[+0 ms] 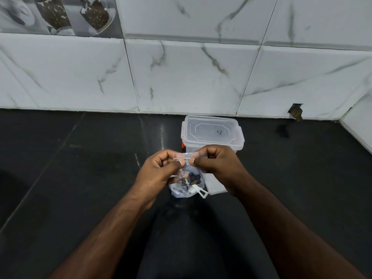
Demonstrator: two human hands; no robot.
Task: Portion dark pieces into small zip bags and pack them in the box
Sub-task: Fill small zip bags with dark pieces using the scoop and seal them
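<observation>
Head view: both hands meet over a dark, glossy countertop (80,158) of large smooth slabs. The small zip bag (189,170) is thin, clear, crinkly film with a stiff ridged strip across its top edge. It hangs straight down from the fingertips. The left hand (159,174) pinches the strip's left end between thumb and curled forefinger; the right hand (217,164) pinches the right end likewise — remaining fingers of both hands tucked into the palms, none spread. The thumb tips sit just apart along the strip.

Dark pieces (191,178) — small, rounded, matte, blackish with one or two brown bits — are bunched at the bag's bottom, below the thumbs. Beneath them, lower than the knuckles, lies a second clear pouch (179,192) with a white plastic tab; contents too blurred to tell.

Just beyond the fingertips stands the box (211,131): translucent rigid plastic, rectangular with rounded corners, embossed lid on, an orange clip at its left side. A white marble-veined tiled wall (181,77) rises behind it.
</observation>
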